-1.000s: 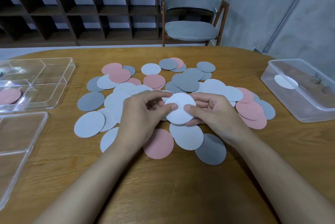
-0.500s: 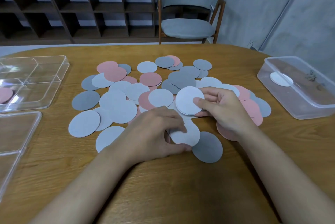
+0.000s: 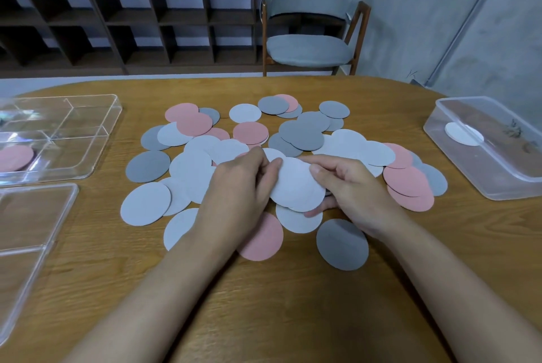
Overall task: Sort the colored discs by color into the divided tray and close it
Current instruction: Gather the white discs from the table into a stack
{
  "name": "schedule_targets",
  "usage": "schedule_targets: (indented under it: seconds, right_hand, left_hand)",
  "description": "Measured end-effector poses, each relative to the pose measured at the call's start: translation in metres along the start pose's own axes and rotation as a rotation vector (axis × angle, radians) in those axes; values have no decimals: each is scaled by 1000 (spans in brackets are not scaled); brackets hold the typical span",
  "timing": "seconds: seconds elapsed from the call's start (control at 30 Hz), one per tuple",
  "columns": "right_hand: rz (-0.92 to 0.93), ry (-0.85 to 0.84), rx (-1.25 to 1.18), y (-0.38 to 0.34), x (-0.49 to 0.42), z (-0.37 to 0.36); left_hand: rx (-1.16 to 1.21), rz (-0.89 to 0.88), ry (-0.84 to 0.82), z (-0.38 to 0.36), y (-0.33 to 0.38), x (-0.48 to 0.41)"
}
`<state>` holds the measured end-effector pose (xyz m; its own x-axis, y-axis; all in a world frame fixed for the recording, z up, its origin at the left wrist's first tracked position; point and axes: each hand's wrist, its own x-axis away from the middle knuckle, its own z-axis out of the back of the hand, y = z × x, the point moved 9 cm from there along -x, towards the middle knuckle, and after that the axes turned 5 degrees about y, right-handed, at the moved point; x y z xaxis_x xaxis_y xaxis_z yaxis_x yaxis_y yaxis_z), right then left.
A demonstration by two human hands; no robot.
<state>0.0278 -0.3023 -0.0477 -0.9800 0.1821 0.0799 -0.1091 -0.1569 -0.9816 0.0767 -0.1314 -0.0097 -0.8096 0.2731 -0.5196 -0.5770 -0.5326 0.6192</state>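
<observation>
**White disc held in both hands over the pile**

A thin, matte, round white disc [image 3: 296,183] is raised just above the middle of the scattered discs. It may be more than one stacked together, as the edges are hard to separate. The left hand [image 3: 237,183] pinches its left edge with curled fingers. The right hand [image 3: 352,189] grips the right side, thumb on top and fingers beneath.

Around it, pink, grey and white paper-like discs [image 3: 305,133] overlap loosely on the wooden surface [image 3: 293,304].

At the left stands the clear plastic divided tray [image 3: 96,139], with a pink disc [image 3: 14,157] in its near-left compartment. The tray's clear lid [image 3: 35,216] lies just in front of it. At the right, a clear plastic box [image 3: 498,186] holds a single white disc [image 3: 463,133].
</observation>
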Motion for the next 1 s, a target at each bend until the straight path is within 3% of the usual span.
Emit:
schedule_targets:
  seconds: [0.17, 0.27, 0.43, 0.57, 0.73, 0.93, 1.0]
  right_hand:
    - [-35, -9, -10, 0, 1, -4]
    - [-26, 45, 22, 0, 0, 0]
    - [-6, 101, 65, 3, -3, 7]
    - [-5, 4, -28, 1, -1, -9]
    - [82, -24, 104, -10, 3, -10]
    - [90, 107, 314, -9, 2, 16]
    - [76, 168, 291, -8, 2, 32]
  left_hand:
    - [-171, -42, -19, -5, 3, -3]
    - [-91, -25, -13, -3, 4, 0]
    - [-69, -120, -193, -16, 25, 9]
    - [-191, -118, -216, -23, 20, 9]
    - [-105, -122, -259, -28, 19, 12]
    - [-33, -113, -333, -25, 17, 13]
    - [-25, -182, -381, -25, 18, 17]
